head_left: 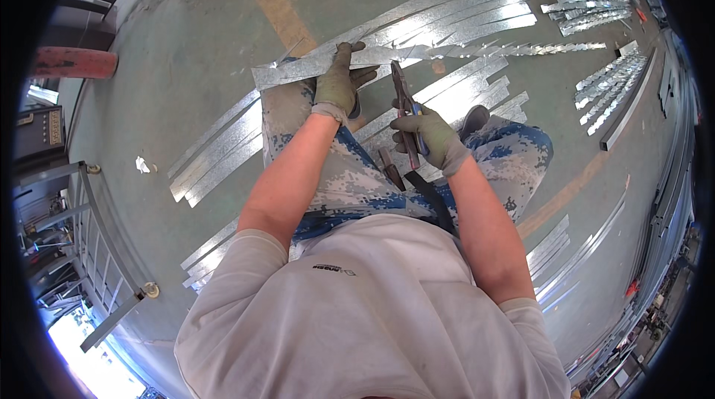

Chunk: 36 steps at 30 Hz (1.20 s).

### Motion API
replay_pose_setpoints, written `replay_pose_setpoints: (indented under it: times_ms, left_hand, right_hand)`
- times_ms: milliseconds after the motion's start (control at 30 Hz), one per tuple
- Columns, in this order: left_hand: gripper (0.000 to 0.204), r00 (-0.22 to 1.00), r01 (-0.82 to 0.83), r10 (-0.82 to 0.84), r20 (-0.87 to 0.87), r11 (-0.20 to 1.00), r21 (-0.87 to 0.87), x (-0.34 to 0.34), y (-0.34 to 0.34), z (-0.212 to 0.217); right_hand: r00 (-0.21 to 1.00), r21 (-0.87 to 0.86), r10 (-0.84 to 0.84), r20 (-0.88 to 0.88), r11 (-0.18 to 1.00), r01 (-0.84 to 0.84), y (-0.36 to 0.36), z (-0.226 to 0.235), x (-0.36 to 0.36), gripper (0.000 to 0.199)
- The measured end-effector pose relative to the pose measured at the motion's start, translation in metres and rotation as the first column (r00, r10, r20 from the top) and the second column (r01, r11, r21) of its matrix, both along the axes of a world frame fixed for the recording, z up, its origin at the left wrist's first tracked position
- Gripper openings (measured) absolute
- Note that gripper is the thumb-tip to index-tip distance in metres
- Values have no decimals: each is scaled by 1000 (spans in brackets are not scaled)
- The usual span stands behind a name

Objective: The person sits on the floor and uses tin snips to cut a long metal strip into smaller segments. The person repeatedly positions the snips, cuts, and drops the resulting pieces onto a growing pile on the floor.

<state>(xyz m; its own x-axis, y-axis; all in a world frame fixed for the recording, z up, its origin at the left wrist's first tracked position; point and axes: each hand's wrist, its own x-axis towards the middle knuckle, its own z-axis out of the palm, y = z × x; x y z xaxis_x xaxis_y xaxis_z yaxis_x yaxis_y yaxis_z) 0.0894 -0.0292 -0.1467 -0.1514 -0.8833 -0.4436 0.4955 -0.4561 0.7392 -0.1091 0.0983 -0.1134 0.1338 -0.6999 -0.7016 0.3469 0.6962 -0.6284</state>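
A long galvanized metal strip runs across in front of my knees. Its left part is flat, while jagged tabs stand up along the right part. My left hand, in a grey-green glove, is closed round the flat part, with some fingers spread over it. In my gloved right hand are metal snips with red and blue handles and dark jaws. The jaw tips meet the strip's near edge, just right of my left hand. A hammer-like tool with a black handle lies between my thighs.
Flat metal strips lie fanned on the floor ahead, with more strips at left. Jagged strips and a metal bar lie at right. A wheeled metal frame and a red cylinder stand at left.
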Motion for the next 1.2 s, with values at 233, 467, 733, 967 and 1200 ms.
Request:
replay_pose_setpoints:
  times_ms: [233,467,733,967,1200]
  left_hand:
    - [49,998,52,-51,41,998,-29,3,2,-2]
    - [48,995,81,-79,58,997,-21,0,7,1]
    - [43,994,107,-107,8,994,6,3,-1,-11]
    - [58,820,389,-109,562,826,-408,29,6,-28]
    - [45,999,48,-48,-2,997,-62,26,-1,-9]
  right_hand:
    - [993,8,88,-76,996,-87,-3,-1,7,61]
    - [318,114,275,-907,889,-443,-9,-19,21,46]
    - [118,323,438,-891,795,-514,-26,29,14,49]
    - [272,114,292,-917,845,-522,-27,-13,-7,54]
    - [312,127,300,-901,872,-472,-23,20,-7,42]
